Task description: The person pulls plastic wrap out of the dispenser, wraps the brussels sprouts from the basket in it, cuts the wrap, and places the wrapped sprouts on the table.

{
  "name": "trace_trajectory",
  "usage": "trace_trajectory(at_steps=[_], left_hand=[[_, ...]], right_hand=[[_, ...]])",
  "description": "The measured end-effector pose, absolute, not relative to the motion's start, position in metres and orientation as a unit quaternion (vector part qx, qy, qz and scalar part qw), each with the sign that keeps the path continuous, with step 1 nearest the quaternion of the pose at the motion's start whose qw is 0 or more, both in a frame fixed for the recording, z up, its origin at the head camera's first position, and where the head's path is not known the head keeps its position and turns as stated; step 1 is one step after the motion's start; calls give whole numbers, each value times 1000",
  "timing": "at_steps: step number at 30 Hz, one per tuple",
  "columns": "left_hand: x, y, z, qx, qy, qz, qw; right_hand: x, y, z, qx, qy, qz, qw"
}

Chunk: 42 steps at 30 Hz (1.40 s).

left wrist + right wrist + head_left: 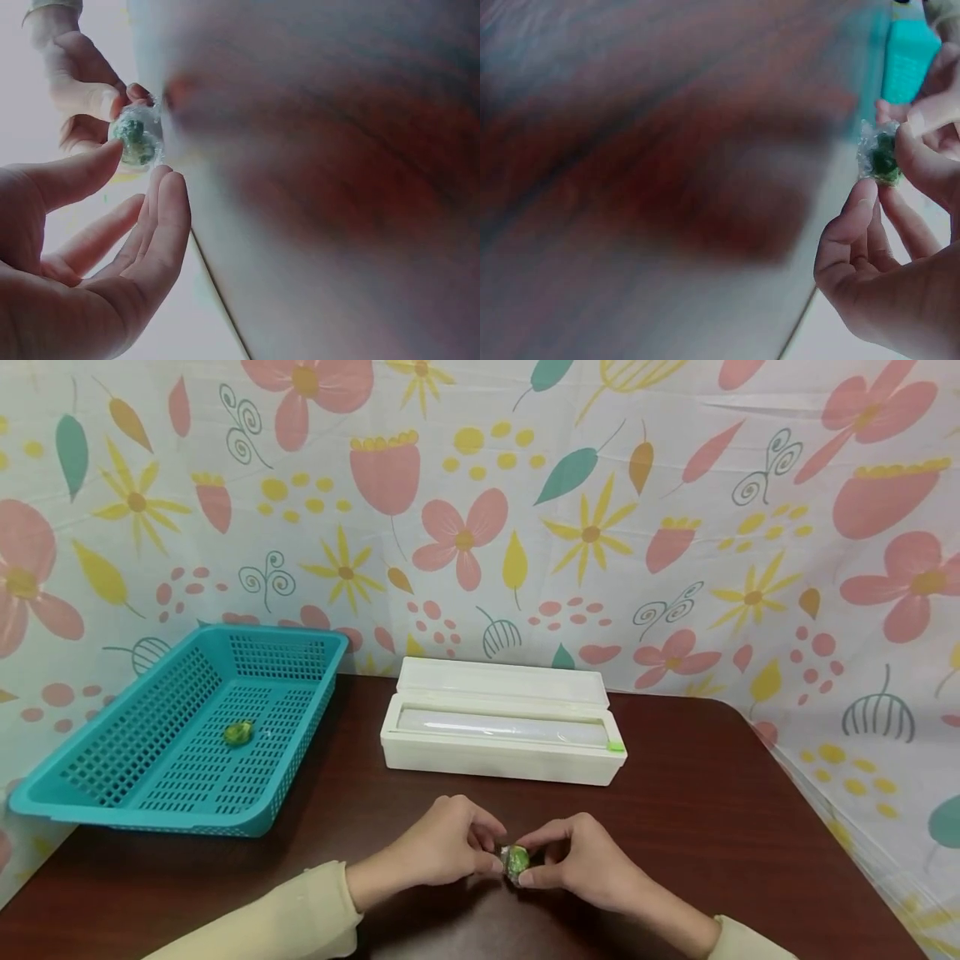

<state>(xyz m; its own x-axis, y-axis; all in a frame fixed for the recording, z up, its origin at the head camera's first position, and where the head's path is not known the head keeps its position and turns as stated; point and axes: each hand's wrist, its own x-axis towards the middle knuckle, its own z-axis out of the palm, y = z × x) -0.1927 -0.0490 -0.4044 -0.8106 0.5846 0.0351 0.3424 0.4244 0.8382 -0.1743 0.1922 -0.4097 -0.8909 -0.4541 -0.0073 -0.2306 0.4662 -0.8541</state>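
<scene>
A small round green piece (518,859) wrapped in clear film is held just above the table between both hands. My right hand (592,864) pinches it from the right with thumb and index finger. From the left, my left hand (442,843) has its thumb against the wrapped piece, fingers bent close to the film's edge. Crinkled clear film (865,146) stands out from one side of the piece in the right wrist view. The left wrist view shows the green piece (135,142) through the film. What kind of food or object it is, I cannot tell.
A teal plastic basket (300,760) stands at the left, with another green wrapped piece (238,733) inside. Behind the hands sits a white box (502,762), lid raised, holding a roll of clear film (502,727); a green slider (615,746) is at its right end. The brown table (697,793) meets a floral curtain (675,568).
</scene>
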Motion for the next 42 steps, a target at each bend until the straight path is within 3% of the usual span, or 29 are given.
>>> trace_trajectory(at_steps=[9, 18, 27, 42], left_hand=[[-188, -46, -401, 294, 837, 449, 105], [-186, -28, -402, 287, 825, 471, 125], [-183, -8, -399, 298, 820, 470, 132], [-179, 3, -398, 311, 825, 456, 121]], right_hand=[[-182, 233, -394, -114, 865, -477, 108], [-190, 293, -391, -43, 883, -457, 101], [-192, 329, -398, -42, 890, -442, 99], [-193, 339, -402, -50, 900, -418, 109]])
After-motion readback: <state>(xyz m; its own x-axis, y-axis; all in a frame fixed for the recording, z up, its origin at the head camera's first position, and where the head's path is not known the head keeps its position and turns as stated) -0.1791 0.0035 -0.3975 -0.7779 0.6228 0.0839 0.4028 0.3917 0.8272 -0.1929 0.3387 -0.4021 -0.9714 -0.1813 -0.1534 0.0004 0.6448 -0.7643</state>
